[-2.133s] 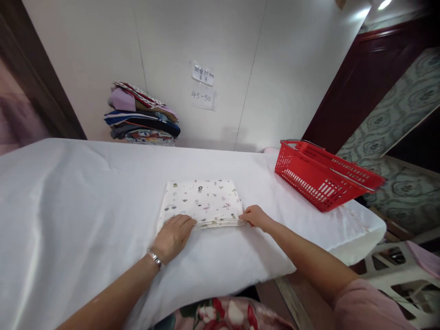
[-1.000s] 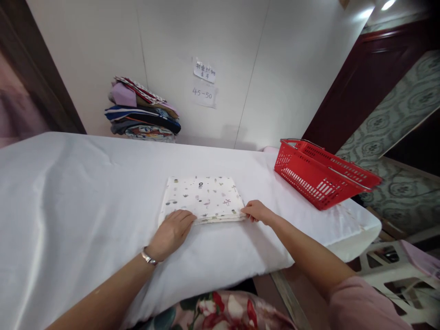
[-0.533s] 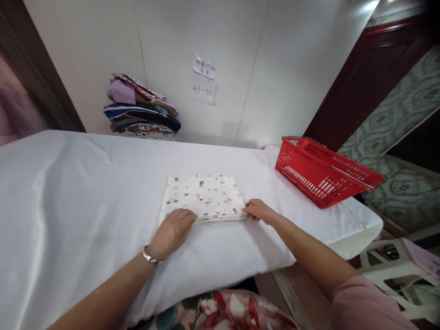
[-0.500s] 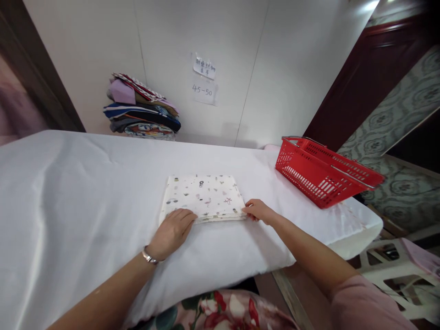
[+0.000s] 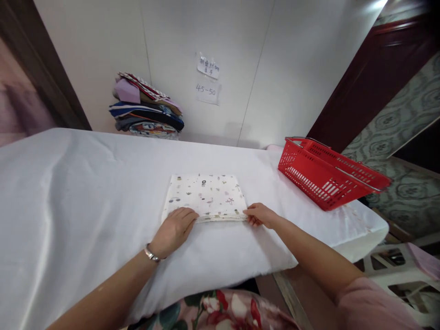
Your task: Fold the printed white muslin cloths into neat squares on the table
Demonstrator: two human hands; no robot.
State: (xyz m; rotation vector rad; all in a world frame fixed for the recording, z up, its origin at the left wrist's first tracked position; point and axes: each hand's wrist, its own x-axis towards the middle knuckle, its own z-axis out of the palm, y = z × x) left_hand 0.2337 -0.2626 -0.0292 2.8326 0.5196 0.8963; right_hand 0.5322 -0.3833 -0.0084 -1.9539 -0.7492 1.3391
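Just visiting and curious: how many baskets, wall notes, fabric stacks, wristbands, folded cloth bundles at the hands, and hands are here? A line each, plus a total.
Red basket: 1
Wall notes (upper, lower): 2
Fabric stack: 1
Wristband: 1
Folded cloth bundle: 1
Hands (left hand, right hand): 2
Total: 8

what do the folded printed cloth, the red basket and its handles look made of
Folded printed cloth: soft-looking fabric, perhaps cotton, matte, with pliable layered edges. Red basket: probably moulded plastic, faintly shiny, with regular slotted walls. Its handles: apparently metal, thin, silvery and reflective.
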